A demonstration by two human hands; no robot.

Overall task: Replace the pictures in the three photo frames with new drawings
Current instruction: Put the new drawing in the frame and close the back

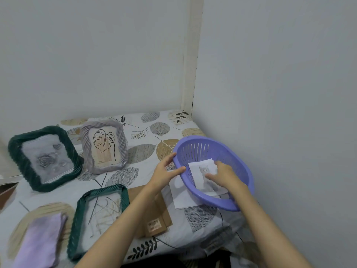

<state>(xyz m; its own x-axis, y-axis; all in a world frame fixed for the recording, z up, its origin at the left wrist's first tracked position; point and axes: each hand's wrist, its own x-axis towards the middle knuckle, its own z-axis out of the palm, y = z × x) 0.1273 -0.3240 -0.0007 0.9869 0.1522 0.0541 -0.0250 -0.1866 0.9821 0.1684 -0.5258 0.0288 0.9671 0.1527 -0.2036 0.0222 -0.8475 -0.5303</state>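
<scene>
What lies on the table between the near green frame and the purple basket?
In the head view, a brown cardboard sheet and white paper lie between the near green frame and purple basket; the left forearm crosses above.

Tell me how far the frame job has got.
Done: nothing clearly. The dark green frame shows a rose picture, the lilac frame a leaf drawing, the teal frame a faint line drawing; I cannot tell old from new. In hand: the left hand grips the purple basket rim while the right hand touches a cat picture inside. Left: likely all three swaps.
</scene>
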